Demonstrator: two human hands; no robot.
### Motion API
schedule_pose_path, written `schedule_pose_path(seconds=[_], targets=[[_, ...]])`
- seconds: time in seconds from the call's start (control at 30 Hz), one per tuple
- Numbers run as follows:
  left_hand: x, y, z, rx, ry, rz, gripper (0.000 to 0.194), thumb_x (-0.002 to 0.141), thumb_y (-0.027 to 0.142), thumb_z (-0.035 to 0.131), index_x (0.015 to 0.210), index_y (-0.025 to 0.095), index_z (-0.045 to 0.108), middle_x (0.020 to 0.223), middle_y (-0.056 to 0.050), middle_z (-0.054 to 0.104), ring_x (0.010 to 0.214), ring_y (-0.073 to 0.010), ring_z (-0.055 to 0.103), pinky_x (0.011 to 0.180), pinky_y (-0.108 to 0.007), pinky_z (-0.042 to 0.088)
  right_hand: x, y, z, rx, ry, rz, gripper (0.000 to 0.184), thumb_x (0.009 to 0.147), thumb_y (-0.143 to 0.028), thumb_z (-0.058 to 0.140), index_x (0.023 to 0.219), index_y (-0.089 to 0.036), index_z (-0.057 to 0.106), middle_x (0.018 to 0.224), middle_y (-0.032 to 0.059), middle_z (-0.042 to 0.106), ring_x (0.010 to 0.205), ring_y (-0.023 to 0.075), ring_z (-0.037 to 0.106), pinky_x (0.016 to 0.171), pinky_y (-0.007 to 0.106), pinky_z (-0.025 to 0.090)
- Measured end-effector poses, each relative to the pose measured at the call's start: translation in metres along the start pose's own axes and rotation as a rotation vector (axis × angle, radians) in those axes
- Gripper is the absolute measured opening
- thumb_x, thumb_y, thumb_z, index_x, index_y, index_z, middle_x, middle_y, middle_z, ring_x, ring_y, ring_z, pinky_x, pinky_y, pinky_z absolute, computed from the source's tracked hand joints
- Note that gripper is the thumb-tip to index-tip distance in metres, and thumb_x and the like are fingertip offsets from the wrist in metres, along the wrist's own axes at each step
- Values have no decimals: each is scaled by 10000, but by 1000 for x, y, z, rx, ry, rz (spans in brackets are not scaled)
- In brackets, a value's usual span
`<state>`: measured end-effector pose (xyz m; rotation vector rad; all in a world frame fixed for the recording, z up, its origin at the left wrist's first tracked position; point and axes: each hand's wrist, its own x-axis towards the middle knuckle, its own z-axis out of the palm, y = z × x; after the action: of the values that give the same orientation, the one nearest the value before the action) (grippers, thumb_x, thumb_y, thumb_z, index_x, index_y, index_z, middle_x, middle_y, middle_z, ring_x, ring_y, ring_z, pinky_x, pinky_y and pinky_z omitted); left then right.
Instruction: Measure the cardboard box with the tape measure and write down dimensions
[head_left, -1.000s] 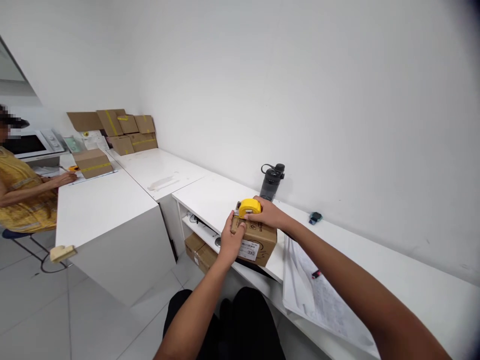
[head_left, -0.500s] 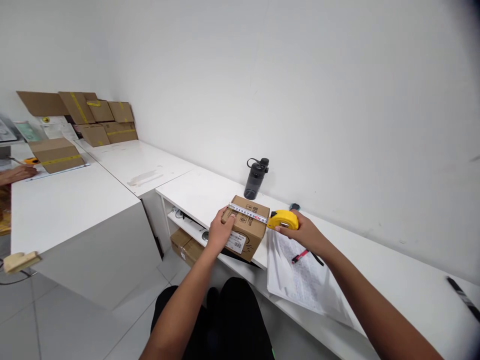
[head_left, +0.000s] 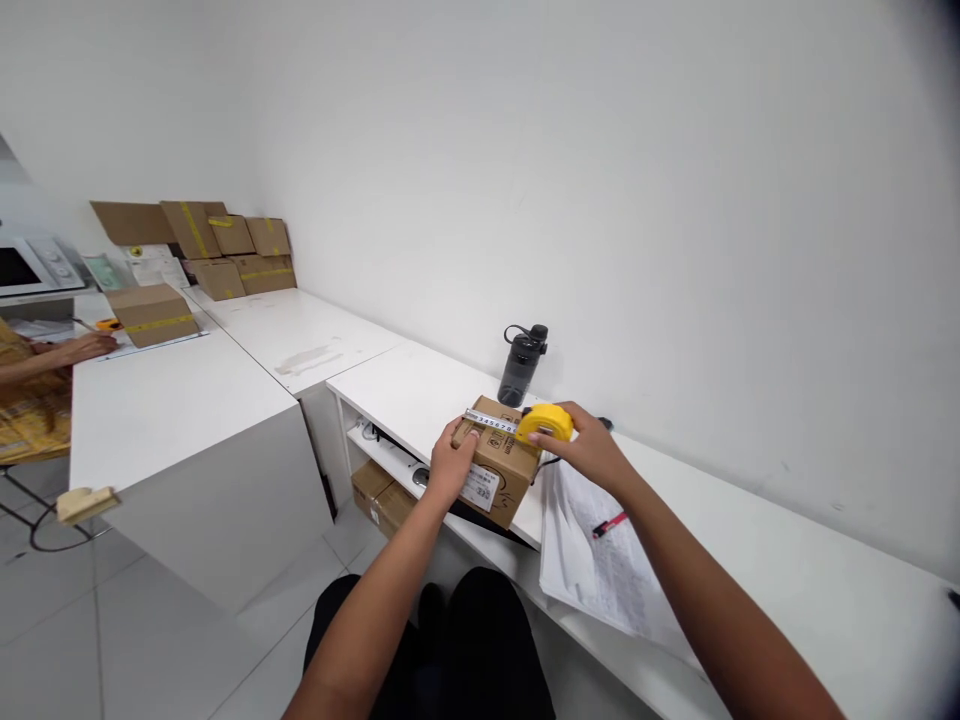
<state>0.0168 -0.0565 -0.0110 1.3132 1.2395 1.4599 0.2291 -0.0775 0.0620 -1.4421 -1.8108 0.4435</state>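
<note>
A small brown cardboard box (head_left: pixel 504 464) with a white label on its side rests at the front edge of the white shelf unit. My left hand (head_left: pixel 454 463) grips the box's left end, its thumb on the top near the tape's end. In my right hand (head_left: pixel 583 440) is a yellow tape measure (head_left: pixel 545 423), its case over the right part of the box's top. The white blade (head_left: pixel 491 422) lies across the top between both hands. Right of the box is a stack of written sheets (head_left: pixel 592 560) with a red and black pen (head_left: pixel 609 525) on it.
Behind the box stands a dark water bottle (head_left: pixel 523 366). A larger carton (head_left: pixel 381 497) sits below the shelf. At left, a person's hand (head_left: pixel 91 347) is near an opened box (head_left: pixel 154 315) on a white table (head_left: pixel 180 410); several taped boxes (head_left: pixel 244 250) are stacked against the wall.
My right hand has brought the tape measure's case left, from beyond the box's right edge to over its top. Less blade shows. The view has shifted slightly left.
</note>
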Motion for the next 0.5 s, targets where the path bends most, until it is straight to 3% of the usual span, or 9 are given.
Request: schedule_pose_path(seconds=[0.2,0.3,0.4,0.5], targets=[[-4,1,0,17,8,4,403,813,307,589,1198,192,623,1200,-72,654,1099,-235,593,994,-360,429,45,-34,52,-179,-104,-52,447,718,-549,663,1039,-257,555,896,53,686,812,269,614,679,349,438],[-4,-1,3,16,-4,15,408,829,319,570,1215,196,610,1183,-70,658,1079,-233,600,975,-360,440,53,-46,61,-245,-89,-91,450,731,-555,655,1049,-251,558,878,70,688,833,291,617,728,374,434],[1,1,10,3,20,2,441,839,330,568,1256,185,579,1239,-85,629,1126,-237,582,997,-363,427,44,-51,56,-248,34,-183,397,746,-489,670,1042,-240,577,905,76,691,896,301,614,861,420,409],[3,10,19,65,72,31,485,842,332,581,1299,176,541,1330,-107,562,1256,-261,488,1079,-388,348,11,-55,49,-61,251,-169,426,754,-475,664,1087,-230,561,1033,88,672,976,298,598,922,434,412]])
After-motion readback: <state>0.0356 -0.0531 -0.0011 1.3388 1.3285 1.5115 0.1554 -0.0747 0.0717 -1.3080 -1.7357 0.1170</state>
